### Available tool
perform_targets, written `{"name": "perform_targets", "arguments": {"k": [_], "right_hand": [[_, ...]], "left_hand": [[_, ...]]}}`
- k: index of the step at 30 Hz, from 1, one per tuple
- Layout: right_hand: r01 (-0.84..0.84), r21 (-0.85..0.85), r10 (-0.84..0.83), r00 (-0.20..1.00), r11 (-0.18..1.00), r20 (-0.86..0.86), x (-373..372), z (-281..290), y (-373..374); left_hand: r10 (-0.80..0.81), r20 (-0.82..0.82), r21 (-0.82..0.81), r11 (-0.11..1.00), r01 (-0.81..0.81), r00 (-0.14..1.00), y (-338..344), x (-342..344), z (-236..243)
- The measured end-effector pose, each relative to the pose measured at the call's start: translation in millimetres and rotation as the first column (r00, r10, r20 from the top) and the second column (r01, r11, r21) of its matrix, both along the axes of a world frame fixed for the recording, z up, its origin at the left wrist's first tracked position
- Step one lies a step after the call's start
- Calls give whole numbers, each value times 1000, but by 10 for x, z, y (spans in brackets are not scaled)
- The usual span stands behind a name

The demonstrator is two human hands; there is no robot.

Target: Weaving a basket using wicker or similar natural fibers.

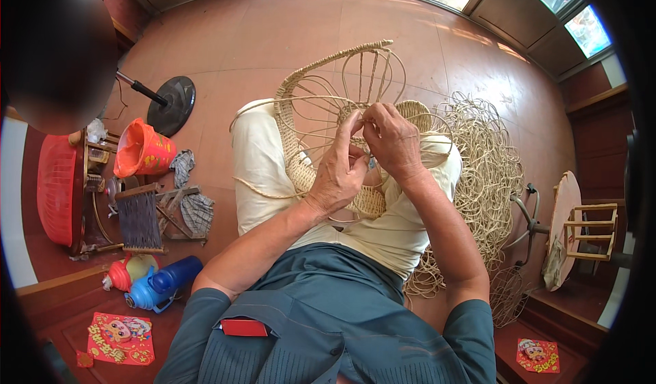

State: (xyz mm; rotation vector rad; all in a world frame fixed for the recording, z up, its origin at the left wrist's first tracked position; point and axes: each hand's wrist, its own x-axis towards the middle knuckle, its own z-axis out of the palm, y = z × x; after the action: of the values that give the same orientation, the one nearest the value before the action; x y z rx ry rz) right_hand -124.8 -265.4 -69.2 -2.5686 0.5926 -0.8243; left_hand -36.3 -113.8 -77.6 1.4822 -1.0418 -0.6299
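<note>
A partly woven straw-coloured piece (298, 165) sits between my knees, with a wrapped curved rim and loose spokes of cord (326, 83). My left hand (339, 172) is raised over its middle, fingers bent at the cords. My right hand (395, 138) is just right of it, thumb and forefinger pinched on a cord where the fingertips meet. The exact point of the grip is partly hidden behind the fingers. Something small and blue shows below my hands, too small to make out. A loose cord crosses my left leg (251, 152).
A heap of loose cord (482, 179) lies right, near a round board (557, 261) and wooden rack (591, 216). Left are a black stand base (171, 111), orange bucket (140, 155), red basket (56, 189), folding stool (140, 220), cloths (196, 216) and flasks (147, 292).
</note>
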Motion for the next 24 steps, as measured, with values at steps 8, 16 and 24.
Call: {"name": "perform_targets", "arguments": {"k": [8,16,24], "right_hand": [[-33,332,105,974,943,-202,-9,357,-99],[-205,180,213,977,962,-28,-109,216,-92],[-189,-16,189,975,982,120,-49,40,-103]], "left_hand": [[26,-90,10,1000,-25,996,-149,-38,6],[151,73,74,985,-157,986,382,16,256],[231,347,52,963,-265,909,1240,565,675]]}}
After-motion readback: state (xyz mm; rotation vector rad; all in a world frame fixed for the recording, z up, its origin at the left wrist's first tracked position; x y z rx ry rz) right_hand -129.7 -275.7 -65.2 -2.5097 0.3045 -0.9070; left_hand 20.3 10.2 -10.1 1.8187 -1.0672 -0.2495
